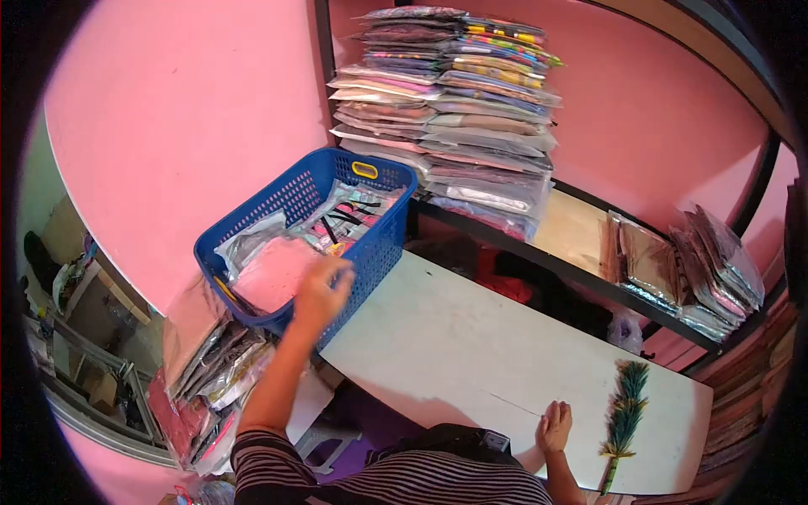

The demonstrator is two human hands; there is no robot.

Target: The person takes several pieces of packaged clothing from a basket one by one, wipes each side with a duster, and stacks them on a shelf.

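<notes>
My left hand (324, 290), fingers loosely bent, is at the blue basket (380, 252) at my eleven o'clock; I cannot tell whether it grips anything. A pink packet (273, 273) lies inside, at its ten o'clock. My right hand (554, 427) rests outstretched on the desk (480, 337), a feather duster (624, 408) at its three o'clock.

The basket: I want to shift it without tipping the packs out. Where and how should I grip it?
Probably best to take the basket by its far yellow handle and near yellow handle, coming from outside both ends. They sit high at opposite short ends, so it should hang fairly level, keeping the packs inside.
</notes>
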